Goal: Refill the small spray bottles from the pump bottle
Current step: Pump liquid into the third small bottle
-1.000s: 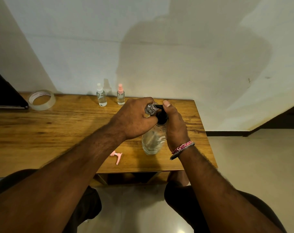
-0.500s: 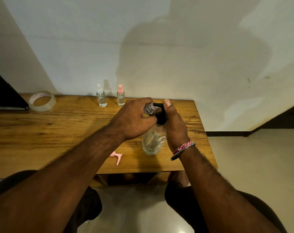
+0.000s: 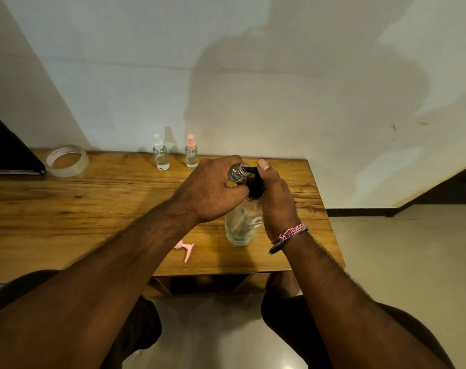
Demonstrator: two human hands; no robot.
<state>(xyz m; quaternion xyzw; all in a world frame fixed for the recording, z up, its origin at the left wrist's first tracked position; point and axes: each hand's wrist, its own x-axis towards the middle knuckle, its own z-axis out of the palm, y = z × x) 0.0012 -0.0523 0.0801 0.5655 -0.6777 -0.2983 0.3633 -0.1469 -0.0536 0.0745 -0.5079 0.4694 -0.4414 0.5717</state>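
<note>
My left hand (image 3: 210,190) grips a small open bottle (image 3: 237,173) at the spout of the pump bottle (image 3: 243,225); my right hand (image 3: 275,198) clasps the pump on the table (image 3: 93,209).

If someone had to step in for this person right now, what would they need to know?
Left hand holds a small open bottle up to the pump spout.
Right hand grips the pump bottle, thumb on its black pump head.
Two capped spray bottles, one white-topped and one pink-topped, stand by the wall. Their fill level is unclear.
A pink sprayer top lies loose on the table.
Left: finish pumping and screw the pink top back on.
</note>
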